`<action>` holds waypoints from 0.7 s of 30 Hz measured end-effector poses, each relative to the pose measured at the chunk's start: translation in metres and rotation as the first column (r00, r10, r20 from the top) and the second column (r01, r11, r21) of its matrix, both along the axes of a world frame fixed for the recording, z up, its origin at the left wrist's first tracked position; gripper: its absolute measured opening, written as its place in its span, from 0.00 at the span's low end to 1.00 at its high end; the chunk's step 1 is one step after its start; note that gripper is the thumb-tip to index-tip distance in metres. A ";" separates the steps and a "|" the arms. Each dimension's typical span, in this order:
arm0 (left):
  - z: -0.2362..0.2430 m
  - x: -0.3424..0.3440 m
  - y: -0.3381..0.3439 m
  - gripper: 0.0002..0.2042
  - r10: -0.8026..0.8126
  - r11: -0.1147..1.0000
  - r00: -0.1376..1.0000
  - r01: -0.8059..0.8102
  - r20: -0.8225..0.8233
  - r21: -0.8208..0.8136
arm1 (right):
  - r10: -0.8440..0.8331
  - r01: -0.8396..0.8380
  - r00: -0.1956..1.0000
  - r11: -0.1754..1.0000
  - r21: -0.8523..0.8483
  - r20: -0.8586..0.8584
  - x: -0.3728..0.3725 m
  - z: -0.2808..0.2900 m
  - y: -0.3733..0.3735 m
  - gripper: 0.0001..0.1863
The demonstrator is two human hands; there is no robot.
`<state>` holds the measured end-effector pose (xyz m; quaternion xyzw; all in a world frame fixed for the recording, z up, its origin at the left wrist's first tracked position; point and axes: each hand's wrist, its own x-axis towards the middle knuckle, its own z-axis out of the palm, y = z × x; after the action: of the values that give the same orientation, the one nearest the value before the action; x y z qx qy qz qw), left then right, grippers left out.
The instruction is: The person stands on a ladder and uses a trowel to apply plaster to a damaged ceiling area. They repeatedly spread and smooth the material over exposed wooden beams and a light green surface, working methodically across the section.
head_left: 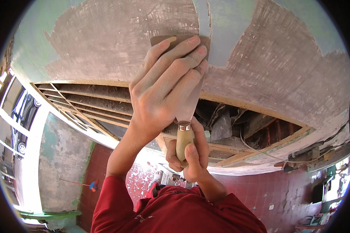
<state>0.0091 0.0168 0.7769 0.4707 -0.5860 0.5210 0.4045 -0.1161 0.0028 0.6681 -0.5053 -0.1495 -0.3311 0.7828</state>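
A putty knife with a wide, flat, dusty blade [193, 103] and a pale yellowish handle [184, 139] with a shiny metal collar is held in both hands. My right hand [198, 165] wraps round the handle, thumb along its side. Higher up, my left hand [163, 85] lies over the blade, its dusty fingers close together and bent against it; its thumb is hidden. The blade's broad end meets the wall [124, 42], where bare grey-brown patches show between areas of pale green and bluish paint. A bluish painted strip [220, 46] runs beside the blade's right corner.
Below the scraped wall is a wooden frame with louvre slats [93, 101] at left and a broken, cluttered opening [229, 120] at right. A loose cable [256, 148] hangs there. Red tiled floor [256, 190] lies far below. A car [21, 120] stands outside at left.
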 end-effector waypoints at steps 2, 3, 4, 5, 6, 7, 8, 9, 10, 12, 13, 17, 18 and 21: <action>-0.008 0.000 0.002 0.06 0.005 1.000 1.000 -0.005 -0.023 0.028 | 0.007 -0.007 0.999 1.000 0.020 -0.031 -0.005 -0.005 0.003 0.29; -0.013 -0.001 0.003 0.06 0.008 0.999 0.999 -0.007 -0.035 0.043 | 0.011 -0.009 0.999 1.000 0.030 -0.047 -0.008 -0.009 0.005 0.29; -0.018 -0.002 0.005 0.06 0.010 0.998 0.999 -0.007 -0.041 0.058 | 0.015 -0.013 0.998 0.999 0.034 -0.053 -0.010 -0.014 0.006 0.29; -0.023 -0.002 0.006 0.06 0.011 0.997 0.999 -0.008 -0.046 0.074 | 0.019 -0.017 0.998 0.999 0.038 -0.060 -0.012 -0.018 0.007 0.29; -0.025 -0.002 0.007 0.06 0.013 0.996 0.999 -0.009 -0.051 0.089 | 0.023 -0.020 0.998 0.999 0.042 -0.066 -0.012 -0.021 0.007 0.29; -0.020 0.000 0.005 0.06 0.006 0.998 1.000 -0.005 -0.024 0.056 | 0.019 -0.019 0.999 1.000 0.017 -0.041 -0.009 -0.017 0.005 0.29; -0.010 0.003 0.002 0.06 0.000 1.000 1.000 0.000 -0.003 0.029 | 0.017 -0.017 1.000 1.000 -0.003 -0.022 -0.004 -0.011 0.001 0.29; -0.005 0.004 0.001 0.06 -0.004 1.000 1.000 0.004 0.019 0.001 | 0.015 -0.015 1.000 1.000 -0.023 -0.004 0.000 -0.006 -0.001 0.29; -0.004 0.004 0.001 0.06 -0.010 1.000 1.000 0.010 0.013 0.008 | 0.009 -0.009 1.000 1.000 0.001 0.011 0.003 -0.001 -0.001 0.29; -0.003 0.003 0.000 0.06 -0.022 1.000 1.000 0.022 0.001 0.020 | -0.007 0.007 1.000 1.000 -0.001 -0.024 -0.001 -0.004 0.000 0.30; -0.006 0.003 0.002 0.06 -0.014 0.999 1.000 0.015 -0.011 0.038 | -0.008 0.008 0.999 1.000 -0.003 -0.034 -0.002 -0.007 0.001 0.30; -0.018 0.001 0.005 0.07 -0.002 0.998 1.000 0.004 -0.027 0.058 | -0.032 0.035 0.997 0.999 0.032 -0.073 -0.007 -0.015 0.012 0.32; -0.018 0.002 0.005 0.07 -0.004 0.999 1.000 0.005 -0.024 0.049 | -0.014 0.016 0.999 1.000 0.025 -0.052 -0.003 -0.012 0.008 0.31; 0.002 0.001 0.003 0.07 0.003 1.000 1.000 -0.004 0.011 0.025 | 0.021 -0.020 1.000 0.999 0.050 -0.009 0.000 -0.001 0.004 0.30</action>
<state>0.0099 0.0197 0.7790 0.4739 -0.5939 0.5170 0.3943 -0.1160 0.0063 0.6668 -0.4858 -0.1427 -0.3243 0.7990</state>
